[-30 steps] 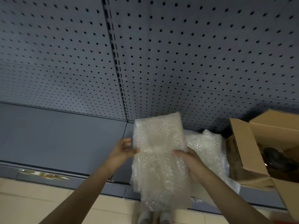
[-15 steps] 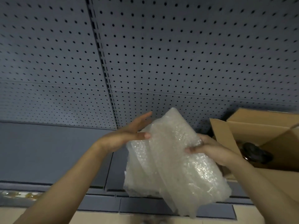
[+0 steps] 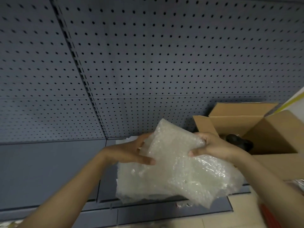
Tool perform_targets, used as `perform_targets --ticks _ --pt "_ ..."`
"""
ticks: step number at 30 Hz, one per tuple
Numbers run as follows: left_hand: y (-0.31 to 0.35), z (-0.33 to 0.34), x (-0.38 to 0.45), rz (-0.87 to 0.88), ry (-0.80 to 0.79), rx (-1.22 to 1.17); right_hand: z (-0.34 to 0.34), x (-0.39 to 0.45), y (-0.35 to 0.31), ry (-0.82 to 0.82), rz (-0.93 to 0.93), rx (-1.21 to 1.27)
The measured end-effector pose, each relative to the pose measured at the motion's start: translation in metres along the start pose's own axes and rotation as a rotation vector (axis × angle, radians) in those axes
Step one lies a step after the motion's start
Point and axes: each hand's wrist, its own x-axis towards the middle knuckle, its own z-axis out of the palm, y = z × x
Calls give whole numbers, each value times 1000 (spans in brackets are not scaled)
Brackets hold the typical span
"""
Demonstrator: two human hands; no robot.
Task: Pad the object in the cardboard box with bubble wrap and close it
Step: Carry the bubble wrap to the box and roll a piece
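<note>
A folded wad of clear bubble wrap (image 3: 177,168) hangs in front of me, tilted with its top corner up. My left hand (image 3: 131,152) grips its left edge, thumb on the front. My right hand (image 3: 213,146) pinches its upper right corner. To the right an open cardboard box (image 3: 271,129) stands on the grey shelf, flaps up. A dark object (image 3: 238,143) lies inside it, partly hidden behind my right hand.
A grey perforated back panel (image 3: 148,63) fills the upper view, with a grey shelf (image 3: 49,170) below it. Tiled floor (image 3: 238,219) shows at the bottom. A white and yellow edge (image 3: 292,101) sticks in at the far right, a red blur (image 3: 269,216) below it.
The bubble wrap has been tilted and carried to the right, toward the box. My left hand went from open fingers beside it to a grip on its left edge.
</note>
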Motion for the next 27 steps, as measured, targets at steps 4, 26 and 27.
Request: perform_targets --ticks 4,26,27 --pt "-5 7 1 -3 218 -70 9 2 5 214 -110 -152" --pt "-23 5 -3 -21 546 -842 148 11 38 580 -455 -879" --pt "-23 4 -3 -27 562 -843 147 12 37 588 -448 -822"
